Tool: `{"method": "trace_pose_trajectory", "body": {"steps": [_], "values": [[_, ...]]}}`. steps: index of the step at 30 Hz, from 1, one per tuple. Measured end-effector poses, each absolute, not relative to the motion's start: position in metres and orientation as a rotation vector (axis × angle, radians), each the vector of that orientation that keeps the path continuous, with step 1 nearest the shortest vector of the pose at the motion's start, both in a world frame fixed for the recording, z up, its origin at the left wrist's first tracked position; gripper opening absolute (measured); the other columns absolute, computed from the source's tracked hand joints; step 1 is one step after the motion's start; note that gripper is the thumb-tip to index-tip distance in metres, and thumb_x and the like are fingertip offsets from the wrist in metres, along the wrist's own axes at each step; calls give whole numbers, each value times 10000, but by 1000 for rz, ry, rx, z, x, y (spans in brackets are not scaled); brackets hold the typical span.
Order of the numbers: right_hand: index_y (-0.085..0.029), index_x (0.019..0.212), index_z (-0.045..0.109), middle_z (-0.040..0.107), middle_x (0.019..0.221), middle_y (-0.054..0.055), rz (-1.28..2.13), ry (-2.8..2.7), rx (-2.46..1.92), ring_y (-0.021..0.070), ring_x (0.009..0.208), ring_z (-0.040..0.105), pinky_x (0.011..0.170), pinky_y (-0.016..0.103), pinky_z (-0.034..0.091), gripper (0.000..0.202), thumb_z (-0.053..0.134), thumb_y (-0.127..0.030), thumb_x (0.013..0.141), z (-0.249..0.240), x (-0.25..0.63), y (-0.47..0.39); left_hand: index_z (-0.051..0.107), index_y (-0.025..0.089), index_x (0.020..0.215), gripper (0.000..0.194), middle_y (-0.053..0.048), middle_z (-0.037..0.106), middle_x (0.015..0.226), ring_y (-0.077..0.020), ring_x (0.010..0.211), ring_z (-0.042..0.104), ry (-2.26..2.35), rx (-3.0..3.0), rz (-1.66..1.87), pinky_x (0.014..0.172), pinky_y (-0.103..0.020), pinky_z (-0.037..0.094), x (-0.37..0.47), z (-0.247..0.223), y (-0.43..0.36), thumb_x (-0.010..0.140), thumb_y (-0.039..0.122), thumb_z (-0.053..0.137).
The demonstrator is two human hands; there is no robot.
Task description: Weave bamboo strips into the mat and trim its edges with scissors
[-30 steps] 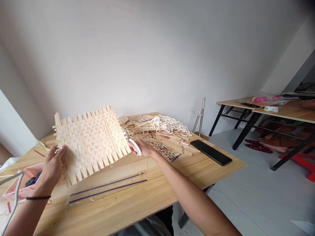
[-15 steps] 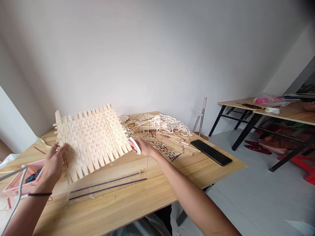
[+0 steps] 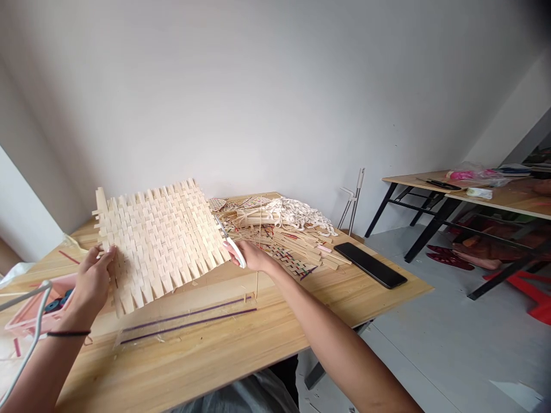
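The fingers of my left hand grip the lower left side of the woven panel, nearly closed on it, with the thumb on its front face. The fingers of my right hand are curled around the white handles of the scissors, whose blades point up along the panel's right edge; I cannot tell how far apart the blades are. I have the panel tilted above the worktop, between my 2 hands, its strip ends jutting out unevenly around the edges.

Beside my left forearm, the pink basket contains dark round pieces; I can't make out how many. A pale tube crosses in front of it. Below the panel, 2 dark purple strips lie roughly parallel on the worktop.

Past my right hand I see a heap of loose wooden strips, a multicoloured woven piece and a tangle of white cord. A black phone lies flat to the right of these. Farther right, another table bears a clear plastic bag with something pink in it.
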State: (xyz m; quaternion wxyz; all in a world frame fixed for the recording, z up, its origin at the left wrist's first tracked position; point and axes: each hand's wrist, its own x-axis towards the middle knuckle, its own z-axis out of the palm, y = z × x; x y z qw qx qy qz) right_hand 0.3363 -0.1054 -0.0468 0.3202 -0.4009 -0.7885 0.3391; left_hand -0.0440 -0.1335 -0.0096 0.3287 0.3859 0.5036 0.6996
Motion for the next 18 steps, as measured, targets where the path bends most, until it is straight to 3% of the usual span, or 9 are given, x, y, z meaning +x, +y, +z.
{"method": "trace_pose_trajectory", "body": {"steps": [5, 9, 12, 18], "values": [[-213, 644, 469, 566, 564, -23, 871, -2075, -1090, 119, 556, 483, 610, 268, 348, 355, 533, -357, 963, -46, 336, -108, 639, 211, 829, 428, 40, 638, 685, -110, 596, 560, 1251, 984, 1820, 478, -163, 440, -44, -9, -135, 580, 294, 977], [-217, 663, 478, 572, 561, -28, 922, -2026, -1106, 122, 539, 517, 603, 266, 376, 321, 526, -323, 962, -46, 337, -110, 648, 192, 848, 441, 40, 638, 704, -98, 608, 549, 1226, 987, 1823, 488, -157, 424, -44, -9, -136, 578, 289, 984], [-219, 672, 477, 568, 562, -29, 957, -2003, -1107, 120, 532, 523, 602, 265, 381, 354, 521, -386, 982, -48, 337, -109, 611, 193, 810, 412, 65, 570, 651, -76, 552, 467, 1222, 984, 1839, 453, -158, 347, -44, -8, -137, 624, 267, 971], [-219, 669, 482, 559, 606, -18, 1037, -1917, -1120, 117, 538, 501, 591, 274, 374, 516, 575, -652, 934, -50, 337, -108, 593, 194, 819, 351, 79, 547, 643, -53, 508, 404, 1176, 969, 1877, 433, -174, 280, -42, 0, -142, 719, 232, 927]]}}
